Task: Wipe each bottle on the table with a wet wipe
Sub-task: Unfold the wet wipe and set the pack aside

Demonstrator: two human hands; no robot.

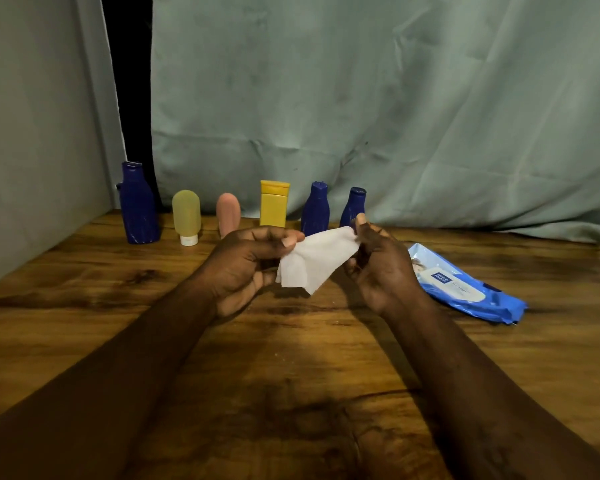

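Observation:
Both hands hold a white wet wipe (312,261) above the middle of the wooden table (291,358). My left hand (246,268) pinches its left edge and my right hand (378,265) pinches its upper right corner. Behind them several bottles stand in a row: a tall dark blue bottle (137,204), a pale yellow tube (186,216), a pink tube (228,213), a yellow bottle (273,204), a blue bottle (315,207) and a smaller blue bottle (353,206), partly hidden by my right fingers.
A blue pack of wet wipes (465,289) lies on the table to the right of my right hand. A grey-green cloth (361,116) hangs behind the bottles, and a grey wall (32,150) closes off the left side.

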